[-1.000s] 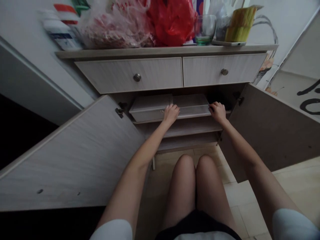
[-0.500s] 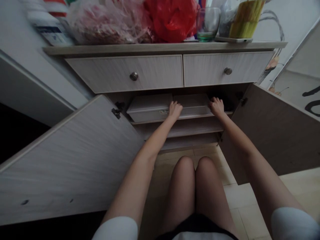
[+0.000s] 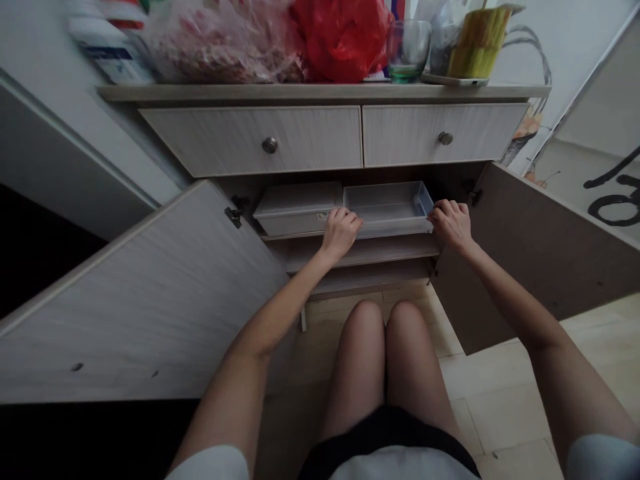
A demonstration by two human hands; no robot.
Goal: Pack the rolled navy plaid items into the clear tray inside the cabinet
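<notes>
A clear plastic storage box (image 3: 387, 229) without a lid on it sits at the front of the cabinet's upper shelf, and no contents show inside. My left hand (image 3: 342, 233) is closed on its front left corner, knuckles up. At the opposite front corner, my right hand (image 3: 453, 223) has its fingers pinched on the rim; the fingertips are partly hidden. Close beside my left hand, on the same shelf, stands a lidded whitish storage box (image 3: 295, 210) with a small label on its front.
Two cabinet doors stand wide apart, the left door (image 3: 150, 300) and the right door (image 3: 525, 260). Lower shelves (image 3: 370, 251) lie beneath. Above are two knobbed drawers (image 3: 310, 137). On the top are a red plastic bag (image 3: 343, 40), a glass (image 3: 409, 50) and bottles (image 3: 113, 53).
Both hands have drawn the clear box forward, toward me, so its open inside now shows. The lidded box beside it stays on the shelf. My view has shifted slightly.
</notes>
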